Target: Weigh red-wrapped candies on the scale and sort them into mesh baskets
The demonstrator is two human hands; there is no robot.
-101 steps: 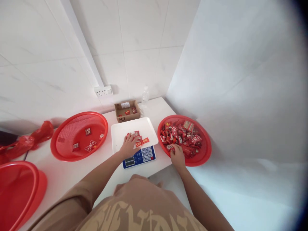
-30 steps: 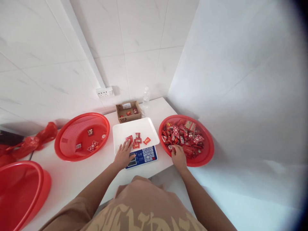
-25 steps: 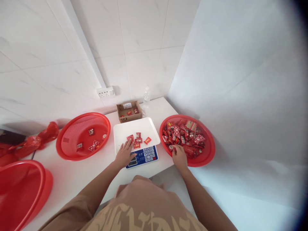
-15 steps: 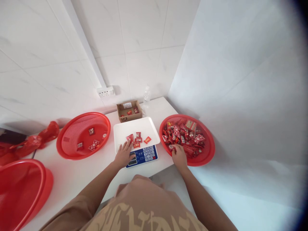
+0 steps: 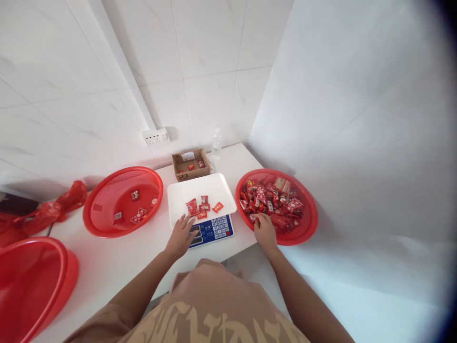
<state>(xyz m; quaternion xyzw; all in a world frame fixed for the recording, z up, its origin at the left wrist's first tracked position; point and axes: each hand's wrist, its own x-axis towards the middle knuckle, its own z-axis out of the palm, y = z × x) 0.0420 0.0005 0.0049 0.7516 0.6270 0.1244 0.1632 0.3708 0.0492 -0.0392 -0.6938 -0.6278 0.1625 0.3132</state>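
Note:
My left hand [image 5: 180,237] is open with its fingers spread, at the near left edge of the scale's white tray [image 5: 180,190]. Just past its fingertips, a larger red packet [image 5: 192,206] lies on the tray. Beside it are several small wrapped candies [image 5: 204,207] and an orange-red one [image 5: 218,207]. Under the tray's front shows the blue scale panel [image 5: 210,231], its display partly covered by my left hand. My right hand [image 5: 265,232] reaches over the near left rim of a red basket [image 5: 310,227], its fingers curled together at a small wrapped candy [image 5: 253,217].
Red packets [image 5: 274,200] fill the right basket. A red mesh basket [image 5: 107,190] on the left holds several packets. A cardboard box [image 5: 190,165] with a few packets and a clear bottle [image 5: 216,143] stand behind the scale. Another red basin [image 5: 67,267] is at the near left.
My left hand has drawn back toward me, off the larger red packet, which now shows whole on the tray. My right hand stays almost in the same place at the basket.

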